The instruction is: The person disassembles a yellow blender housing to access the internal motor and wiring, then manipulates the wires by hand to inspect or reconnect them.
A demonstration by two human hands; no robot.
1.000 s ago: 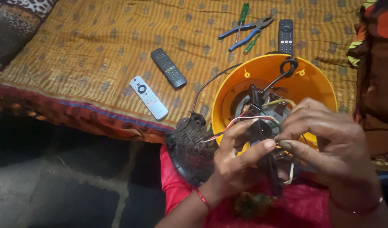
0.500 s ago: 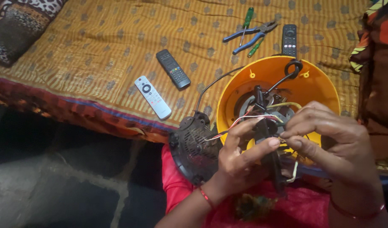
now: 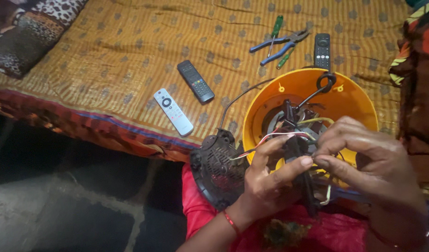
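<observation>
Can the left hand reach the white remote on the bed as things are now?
Probably yes, but not at once. The white remote lies in the open on the bedcover, nothing over it. The left hand is busy pinching wires at the orange housing, so it must let go first.

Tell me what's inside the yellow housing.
Inside the yellow housing sit a motor core and coloured wires, with a black cable hooked over the rim. Both hands cover the lower half.

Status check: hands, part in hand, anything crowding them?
Left hand and right hand both pinching the small black wired part. Round orange plastic housing right behind. Black vented cover against left wrist; blue-handled pliers on the bedspread, apart.
</observation>
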